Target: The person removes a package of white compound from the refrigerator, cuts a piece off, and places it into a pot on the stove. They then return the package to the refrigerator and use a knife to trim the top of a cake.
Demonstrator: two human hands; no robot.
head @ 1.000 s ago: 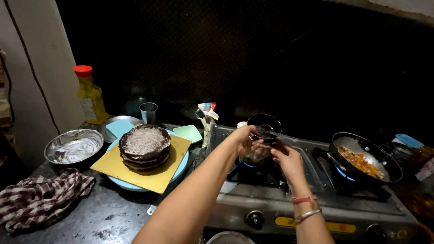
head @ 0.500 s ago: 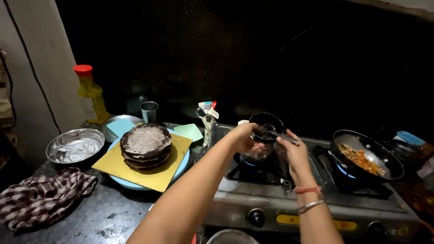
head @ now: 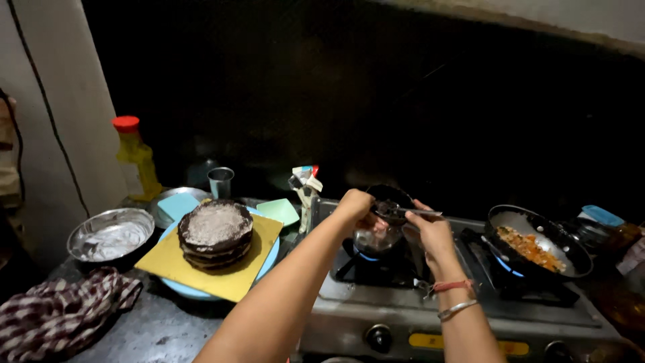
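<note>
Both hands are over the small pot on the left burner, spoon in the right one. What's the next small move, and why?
Probably dip the spoon lower into the small pot and stir. The right hand holds the spoon level at the rim, the left hand steadies the pot's edge, and a blue flame shows beneath it, so the contents are likely heating. What is inside cannot be made out.

Small dark pot [head: 383, 225] on burner
</note>
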